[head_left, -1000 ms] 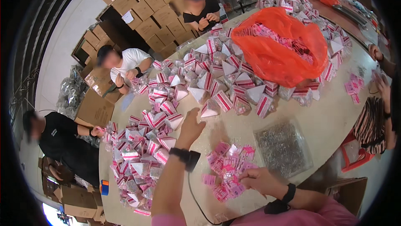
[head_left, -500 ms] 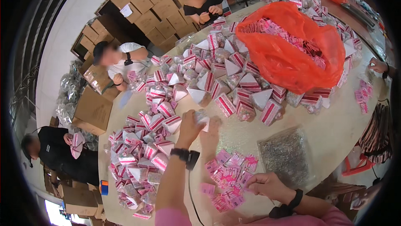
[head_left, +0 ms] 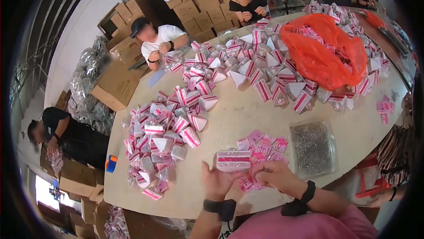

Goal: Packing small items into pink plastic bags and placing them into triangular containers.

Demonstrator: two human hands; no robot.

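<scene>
Beyond the wedge pack [head_left: 233,161] in my left grip [head_left: 217,184], bare tabletop [head_left: 238,115] leaves me a way. Heaped packs [head_left: 165,139] block the left, a long row of packs [head_left: 260,64] and the red bag [head_left: 322,69] the far side; just beyond my right grip [head_left: 277,175], a flat clear packet [head_left: 313,148] intrudes.

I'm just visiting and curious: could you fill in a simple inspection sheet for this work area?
Surface: pale table, curved edge, small flecks scattered on it.
Job's things: striped packet in hand; pink cards in a loose heap; flat clear bag of small silvery pieces beside them.
Clutter: packet pile on the left; larger far pile; orange-red bag holding pink pieces; tape roll near the left edge.
Hands: left hand holds the packet; right hand over the cards, fingers bent, grip unclear.
Cables: thin dark strand below the left wrist, too unclear to follow.
Surroundings: co-workers nearby; stacked boxes behind.
</scene>
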